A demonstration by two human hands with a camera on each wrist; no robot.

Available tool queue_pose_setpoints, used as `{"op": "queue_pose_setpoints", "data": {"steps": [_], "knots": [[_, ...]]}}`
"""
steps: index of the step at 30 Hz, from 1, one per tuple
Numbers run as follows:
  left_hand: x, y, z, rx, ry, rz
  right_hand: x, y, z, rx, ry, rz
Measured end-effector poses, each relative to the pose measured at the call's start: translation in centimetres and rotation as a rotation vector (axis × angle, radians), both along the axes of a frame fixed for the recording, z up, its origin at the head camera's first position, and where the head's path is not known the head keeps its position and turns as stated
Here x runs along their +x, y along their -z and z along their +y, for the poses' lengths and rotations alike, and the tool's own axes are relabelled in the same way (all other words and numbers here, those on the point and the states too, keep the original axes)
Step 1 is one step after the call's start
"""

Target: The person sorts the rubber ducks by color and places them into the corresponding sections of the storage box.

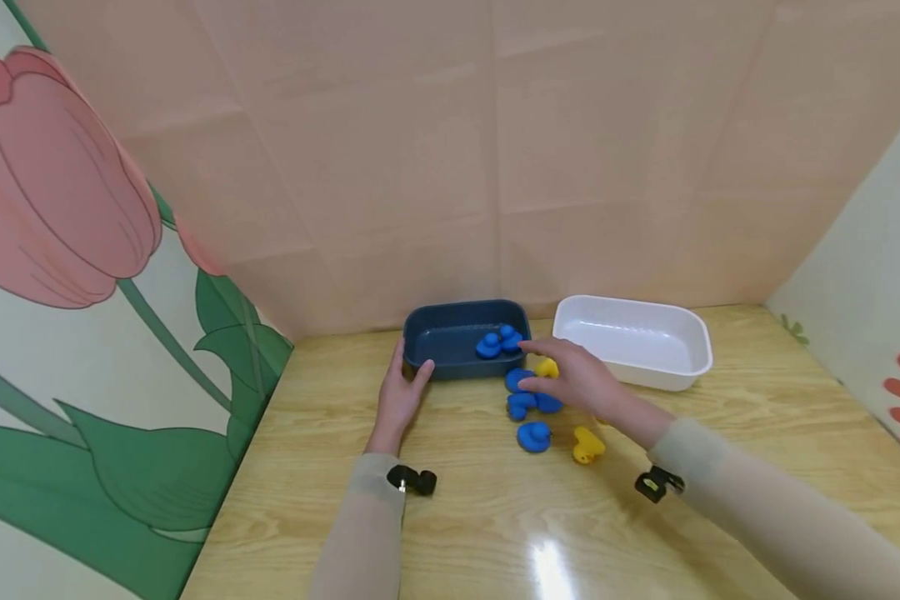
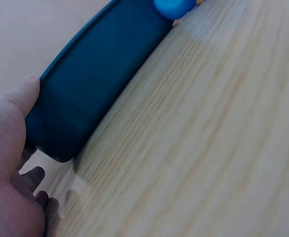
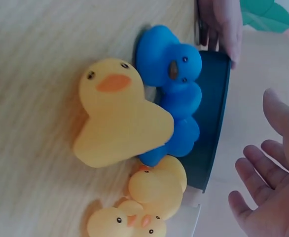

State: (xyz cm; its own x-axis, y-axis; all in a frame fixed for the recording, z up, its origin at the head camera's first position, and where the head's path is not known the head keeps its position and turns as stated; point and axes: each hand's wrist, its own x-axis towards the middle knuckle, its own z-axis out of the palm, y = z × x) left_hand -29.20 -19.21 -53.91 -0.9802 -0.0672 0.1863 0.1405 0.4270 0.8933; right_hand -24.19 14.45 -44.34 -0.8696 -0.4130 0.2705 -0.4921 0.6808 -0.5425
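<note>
A dark blue tray (image 1: 450, 367) stands at the back of the table with two blue rubber ducks (image 1: 498, 340) at its right end. My left hand (image 1: 400, 400) holds the tray's left front corner, its thumb (image 2: 26, 94) along the long side in the left wrist view. Over the tray's right front corner is my right hand (image 1: 577, 379), fingers spread and nothing held in the right wrist view. Below it on the table lie several blue ducks (image 1: 534, 436) and yellow ducks (image 1: 588, 446). One yellow duck (image 3: 120, 113) looms large in the right wrist view.
A white tray (image 1: 690, 379) stands to the right of the dark one, close to the pink backdrop (image 1: 390, 167). A wall with printed tulips (image 1: 67, 183) borders the table on the left. A patterned wall (image 1: 877, 333) is on the right.
</note>
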Motion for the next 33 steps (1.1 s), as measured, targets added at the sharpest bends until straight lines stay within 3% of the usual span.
{"op": "queue_pose_setpoints", "data": {"steps": [8, 16, 24, 33], "knots": [[0.0, 0.2, 0.0, -0.005, 0.005, 0.007, 1.9, 0.5, 0.4, 0.018, -0.053, 0.043], [-0.1, 0.2, -0.1, -0.015, 0.008, 0.013, 3.0, 1.2, 0.9, 0.022, -0.047, -0.021], [0.1, -0.4, -0.1, -0.015, 0.009, 0.019, 4.1, 2.1, 0.9, 0.006, -0.075, -0.014], [0.1, -0.2, -0.1, -0.022, 0.011, 0.003, 4.9, 3.7, 0.9, 0.061, -0.113, -0.032]]}}
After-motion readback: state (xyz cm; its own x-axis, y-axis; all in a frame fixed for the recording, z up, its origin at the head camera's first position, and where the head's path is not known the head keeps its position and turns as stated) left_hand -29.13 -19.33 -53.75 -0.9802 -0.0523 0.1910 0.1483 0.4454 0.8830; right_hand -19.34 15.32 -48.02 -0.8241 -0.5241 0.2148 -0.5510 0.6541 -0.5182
